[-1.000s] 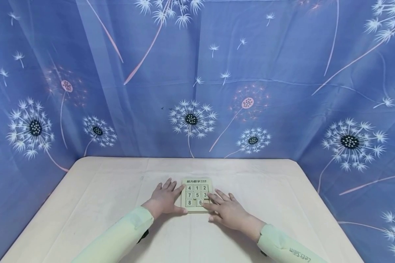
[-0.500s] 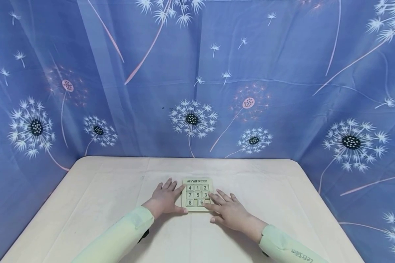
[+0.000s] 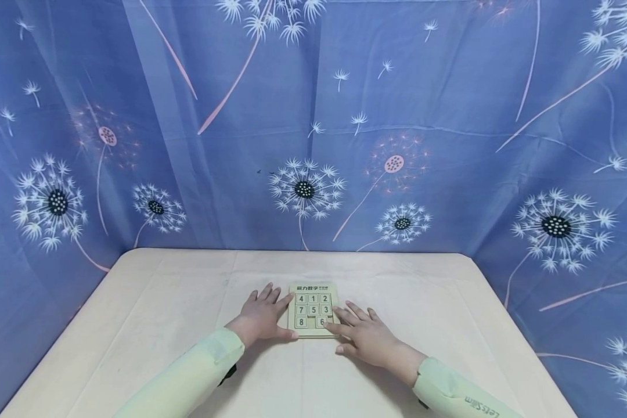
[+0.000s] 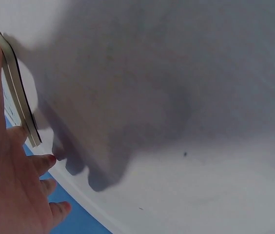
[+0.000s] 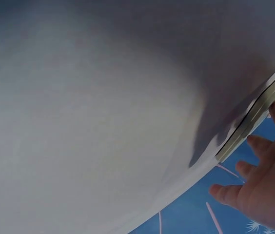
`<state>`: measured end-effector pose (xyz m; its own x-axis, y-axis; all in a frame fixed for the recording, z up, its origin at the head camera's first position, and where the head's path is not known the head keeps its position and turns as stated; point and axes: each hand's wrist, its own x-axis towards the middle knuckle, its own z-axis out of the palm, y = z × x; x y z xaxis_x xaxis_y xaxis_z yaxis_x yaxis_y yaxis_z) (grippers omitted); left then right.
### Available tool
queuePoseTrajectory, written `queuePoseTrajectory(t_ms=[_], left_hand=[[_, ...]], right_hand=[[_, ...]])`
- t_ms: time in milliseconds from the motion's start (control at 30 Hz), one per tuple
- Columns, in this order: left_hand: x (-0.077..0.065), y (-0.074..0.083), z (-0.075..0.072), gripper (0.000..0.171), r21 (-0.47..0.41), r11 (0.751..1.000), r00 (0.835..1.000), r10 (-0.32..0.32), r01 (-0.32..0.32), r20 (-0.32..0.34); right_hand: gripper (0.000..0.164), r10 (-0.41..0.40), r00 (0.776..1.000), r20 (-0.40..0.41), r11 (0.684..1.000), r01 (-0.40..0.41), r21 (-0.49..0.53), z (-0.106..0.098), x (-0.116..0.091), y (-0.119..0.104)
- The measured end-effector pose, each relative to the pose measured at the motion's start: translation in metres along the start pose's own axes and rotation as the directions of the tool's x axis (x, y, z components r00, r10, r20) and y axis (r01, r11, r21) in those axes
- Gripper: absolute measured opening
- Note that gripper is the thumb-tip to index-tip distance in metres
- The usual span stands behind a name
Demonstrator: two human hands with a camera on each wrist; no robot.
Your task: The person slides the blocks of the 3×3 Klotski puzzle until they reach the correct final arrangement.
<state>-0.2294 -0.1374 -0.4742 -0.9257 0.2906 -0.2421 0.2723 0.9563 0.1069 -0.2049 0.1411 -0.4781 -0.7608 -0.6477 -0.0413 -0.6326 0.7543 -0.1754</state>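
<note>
A pale yellow-green number sliding puzzle (image 3: 313,334) lies flat on the table, with dark Chinese lettering along its far edge. Its rows read 4 1 2, 7 5 3, then 8, a gap and 6. At its left side, my left hand (image 3: 263,316) rests with spread fingers, index and thumb touching the frame's edge. From the right, my right hand (image 3: 370,338) lays its index fingertip on the 6 tile (image 3: 320,321). Its other fingers lie stretched by the right edge. Both wrist views show the puzzle's side edge, beside the left hand (image 4: 18,180) and the right hand (image 5: 266,187).
The cream-covered table (image 3: 188,284) spreads around the puzzle. Blue curtains (image 3: 230,191) with dandelion prints hang behind it and on both sides. Light green sleeves (image 3: 188,374) cover both forearms.
The 6 tile has slid slightly right, widening the gap beside 8. My right hand has shifted right with it. The left hand keeps its place.
</note>
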Motion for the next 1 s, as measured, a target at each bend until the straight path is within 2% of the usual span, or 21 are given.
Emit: queuePoseTrajectory(t_ms=[1000], left_hand=[[-0.0011,0.0013,-0.002,0.099,0.015,1.0,1.0,0.005,-0.005,0.002]], right_hand=[[0.055,-0.014,1.0,-0.001,1.0,0.014,-0.016,-0.0049,-0.0072,0.0094]])
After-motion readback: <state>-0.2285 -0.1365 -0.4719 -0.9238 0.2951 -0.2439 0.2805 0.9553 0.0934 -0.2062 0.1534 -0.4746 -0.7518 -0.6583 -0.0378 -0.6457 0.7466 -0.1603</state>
